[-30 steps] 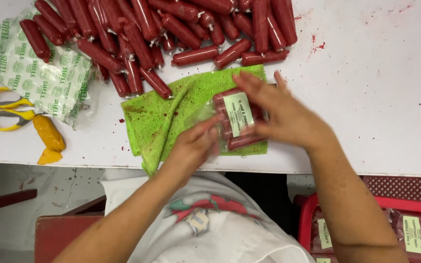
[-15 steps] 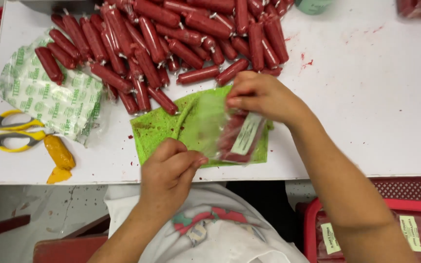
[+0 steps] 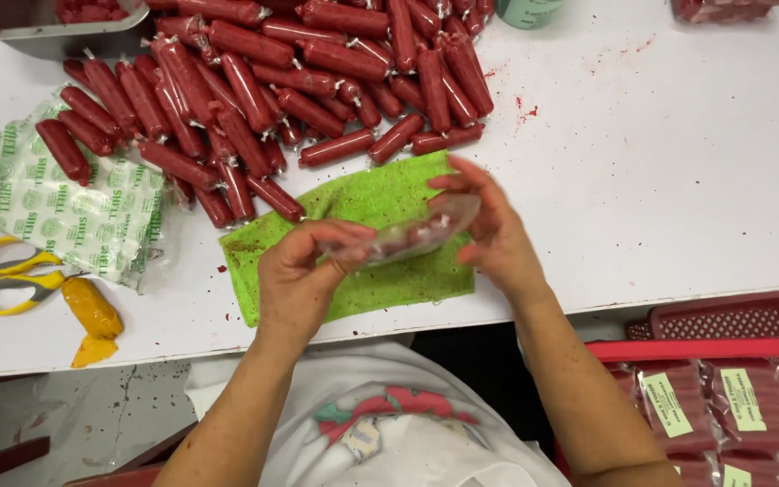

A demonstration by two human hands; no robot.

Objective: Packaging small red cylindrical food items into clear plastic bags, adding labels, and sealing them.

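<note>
Hands hold one clear sausage pack (image 3: 407,236) over the green cloth (image 3: 353,248). Left hand (image 3: 304,271) and right hand (image 3: 489,230) each pinch an end, so it stays flat. Red sausages (image 3: 272,90) lie piled behind.

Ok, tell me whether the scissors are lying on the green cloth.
No, the yellow-handled scissors lie on the white table at its left edge, well apart from the green cloth.

1. A white table (image 3: 678,180) fills most of the frame, its top speckled with red stains toward the upper right.
2. Grey, scuffed concrete floor (image 3: 92,415) shows at the lower left.
3. A red plastic crate (image 3: 714,347) sits at the lower right.
4. Lighting is bright and even.
</note>
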